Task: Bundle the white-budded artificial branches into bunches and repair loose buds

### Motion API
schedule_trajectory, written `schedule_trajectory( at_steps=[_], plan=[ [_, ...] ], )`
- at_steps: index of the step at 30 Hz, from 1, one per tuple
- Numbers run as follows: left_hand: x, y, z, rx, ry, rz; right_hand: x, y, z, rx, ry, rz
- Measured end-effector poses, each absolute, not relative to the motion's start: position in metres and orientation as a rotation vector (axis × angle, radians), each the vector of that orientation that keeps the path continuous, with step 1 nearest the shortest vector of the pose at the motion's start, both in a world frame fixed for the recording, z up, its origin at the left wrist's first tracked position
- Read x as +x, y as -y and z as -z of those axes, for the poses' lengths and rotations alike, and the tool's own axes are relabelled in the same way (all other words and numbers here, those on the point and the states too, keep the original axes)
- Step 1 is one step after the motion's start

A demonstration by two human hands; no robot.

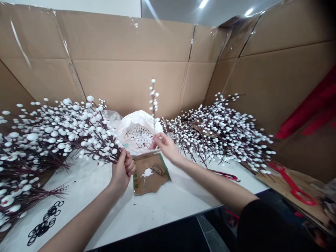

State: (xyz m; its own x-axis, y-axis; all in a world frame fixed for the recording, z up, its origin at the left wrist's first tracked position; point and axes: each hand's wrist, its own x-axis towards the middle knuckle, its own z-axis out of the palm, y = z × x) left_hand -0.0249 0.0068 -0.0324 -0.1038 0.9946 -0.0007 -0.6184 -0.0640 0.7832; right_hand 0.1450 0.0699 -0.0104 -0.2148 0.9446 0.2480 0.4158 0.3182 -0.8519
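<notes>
My left hand (123,168) is closed round the lower stems of a bunch of artificial white-berry branches (91,133), which fan out up and to the left. My right hand (165,147) is pinched near the mouth of a white plastic bag (123,129). A single white-berry sprig (153,99) rises upright from its fingers, though the stem's lower end is hidden. Loose white berries (140,136) fill the bag. Between the hands lies a cardboard piece (148,187) with a white glue-like blob (147,173) and a small folded brown scrap (158,169) on it.
More berry branches (223,133) are heaped at the right, and tied bunches (15,196) lie at the far left. Black rubber bands (46,222) sit at the front left. A red-handled tool (227,175) rests at right. Cardboard walls (126,70) enclose the white table (152,213).
</notes>
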Motion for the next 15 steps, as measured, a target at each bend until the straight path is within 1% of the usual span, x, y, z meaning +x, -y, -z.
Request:
schedule_trajectory(
  at_steps=[3,6,15],
  plan=[
    [-0.023,-0.004,0.031,0.658,-0.741,-1.594,0.115,-0.020,0.029,-1.005,1.868,-0.938],
    [-0.023,-0.001,0.029,0.552,-0.749,-1.614,0.100,-0.003,0.038,-0.856,2.010,-0.825],
    [-0.024,-0.004,0.023,0.463,-0.754,-1.652,0.083,-0.009,0.050,-0.921,2.204,-0.468]
  ],
)
